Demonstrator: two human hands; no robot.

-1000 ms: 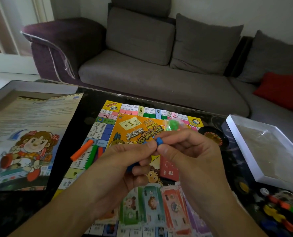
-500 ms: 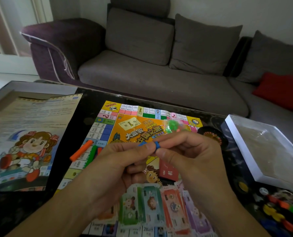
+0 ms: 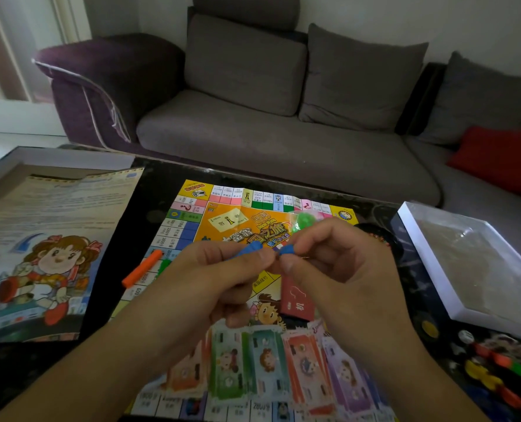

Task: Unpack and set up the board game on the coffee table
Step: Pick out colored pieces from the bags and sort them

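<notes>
Board game parts lie spread over the dark coffee table [image 3: 161, 184], and going from left to right: the box lid [image 3: 55, 159] with the printed rules sheet [image 3: 49, 239] laid on it sits at the left edge, then the game board [image 3: 237, 214] lies open flat in the middle, with an orange plastic strip [image 3: 142, 269] and a green one just beside it on its left margin. A fan of play money [image 3: 268, 360] covers the board's near edge, and a red card deck [image 3: 297, 296] lies right of centre.

Above the board, the left hand [image 3: 216, 278] pinches a blue plastic strip [image 3: 248, 248] between thumb and fingers. The right hand [image 3: 341, 263] pinches a small blue piece [image 3: 287, 250] at its fingertips. A second ago the two blue parts were pressed together as one; now a narrow gap shows between them, so a piece appears to have been snapped off the strip. A small bag of green pieces [image 3: 303, 220] shows just behind the right fingers; whether they hold it I cannot tell.

Further right, the white box tray [image 3: 429, 269] sits at the table's right side, with loose coloured pieces [image 3: 496, 370] near it.

My reading: tokens are being separated one by one, and the orange and green strips are yet to be broken up.
</notes>
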